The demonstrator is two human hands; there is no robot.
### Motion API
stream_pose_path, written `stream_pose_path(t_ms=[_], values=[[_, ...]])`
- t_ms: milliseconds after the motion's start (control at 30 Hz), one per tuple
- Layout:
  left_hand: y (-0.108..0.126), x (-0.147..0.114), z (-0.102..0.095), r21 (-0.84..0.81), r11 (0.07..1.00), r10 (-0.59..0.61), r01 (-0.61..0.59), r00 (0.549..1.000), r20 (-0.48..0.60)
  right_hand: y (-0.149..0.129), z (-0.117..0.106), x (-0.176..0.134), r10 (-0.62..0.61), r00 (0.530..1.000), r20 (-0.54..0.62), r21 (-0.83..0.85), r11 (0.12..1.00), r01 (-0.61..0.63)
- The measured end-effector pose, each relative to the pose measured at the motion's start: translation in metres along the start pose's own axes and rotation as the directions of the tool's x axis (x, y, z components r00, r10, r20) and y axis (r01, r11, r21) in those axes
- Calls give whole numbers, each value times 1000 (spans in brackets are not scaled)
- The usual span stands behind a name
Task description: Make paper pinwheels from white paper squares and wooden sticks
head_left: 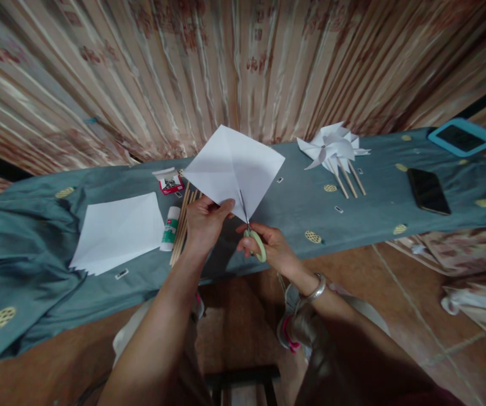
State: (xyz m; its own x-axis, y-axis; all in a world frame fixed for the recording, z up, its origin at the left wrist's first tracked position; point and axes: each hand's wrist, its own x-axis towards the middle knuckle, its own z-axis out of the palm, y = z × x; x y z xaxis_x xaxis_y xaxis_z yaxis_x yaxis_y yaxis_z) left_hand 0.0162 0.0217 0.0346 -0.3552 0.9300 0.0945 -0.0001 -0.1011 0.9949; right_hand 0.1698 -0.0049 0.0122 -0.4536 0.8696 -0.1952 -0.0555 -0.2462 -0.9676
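Observation:
My left hand (207,221) pinches the lower edge of a creased white sheet of paper (237,160), thumb on top, and holds it up in front of the cloth-covered table. In my right hand (270,246) is a pair of scissors (256,243) with pale green handles. Their blades lie at the sheet's near corner and point toward its middle, along a crease. Below and left of the paper lie several thin wooden sticks (181,228), partly hidden by my left hand. Beside them rests a green and white glue stick (169,228).
A stack of white paper (120,232) lies on the left of the blue-green cloth (264,262). Behind the sticks is an open red box (171,181) of small metal pieces. Paper pinwheels (331,145) on sticks, a phone (428,192) and a blue-framed device (462,137) lie right.

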Motion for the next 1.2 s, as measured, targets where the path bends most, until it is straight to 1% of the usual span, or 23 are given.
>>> stream_pose_path(t_ms=[300, 567, 800, 1067, 1200], values=[[0, 0, 1, 11, 1000, 7, -7, 1000, -6, 2, 3, 0, -1, 1000, -10, 0, 1000, 1], [3, -1, 1, 22, 1000, -14, 15, 1000, -25, -1, 4, -1, 2, 1000, -21, -25, 1000, -3], [2, -1, 0, 21, 1000, -11, 12, 999, -32, 0, 6, 0, 12, 1000, -26, -2, 1000, -12], [3, -5, 2, -46, 996, -72, 74, 996, 58, -2, 0, 0, -20, 999, -35, -11, 1000, 19], [3, -6, 3, -50, 995, -77, 81, 994, 78, 0, -2, 1, -18, 999, -36, -6, 1000, 18]])
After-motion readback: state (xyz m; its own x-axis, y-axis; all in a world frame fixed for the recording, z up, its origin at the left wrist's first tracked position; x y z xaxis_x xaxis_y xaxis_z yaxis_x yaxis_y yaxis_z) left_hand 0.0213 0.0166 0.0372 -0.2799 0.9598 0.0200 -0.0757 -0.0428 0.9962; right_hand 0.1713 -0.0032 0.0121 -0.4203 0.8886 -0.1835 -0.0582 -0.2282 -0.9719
